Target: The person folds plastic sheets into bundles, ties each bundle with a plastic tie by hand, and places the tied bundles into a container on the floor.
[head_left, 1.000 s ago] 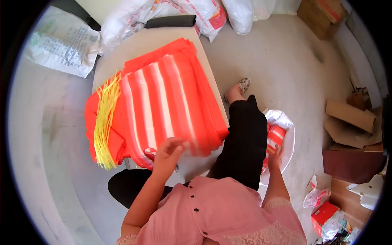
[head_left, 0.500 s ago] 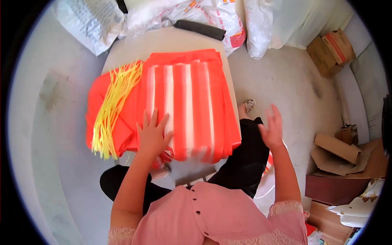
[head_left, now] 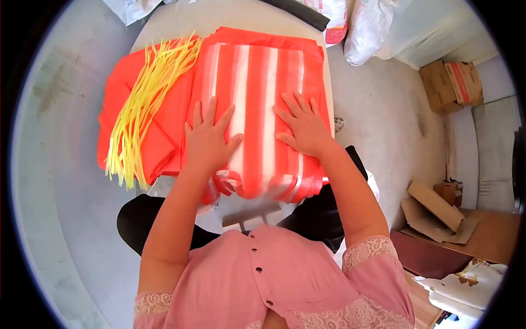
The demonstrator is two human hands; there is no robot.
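Note:
A stack of red-and-white striped cloth or plastic sheets (head_left: 257, 71) lies on the table in front of me. My left hand (head_left: 210, 136) rests flat on its left part, fingers spread. On the right part of the same stack lies my right hand (head_left: 304, 127), also flat with the fingers apart. Neither hand holds anything. Left of the stack is a folded pile of plain red sheets (head_left: 118, 88). A bunch of thin yellow strips (head_left: 145, 109) is laid across that pile. The stack's near edge hangs loosely folded toward my lap.
A dark rolled bar (head_left: 298, 12) lies at the table's (head_left: 219, 16) far edge. White plastic bags (head_left: 372, 33) stand behind on the right. A cardboard box (head_left: 452, 86) is by the right wall, and an opened carton (head_left: 438, 214) sits nearer on the right.
My right hand has come in from the air at the right onto the striped stack. My left hand stays on the stack. The view has shifted, bringing the table higher in the picture.

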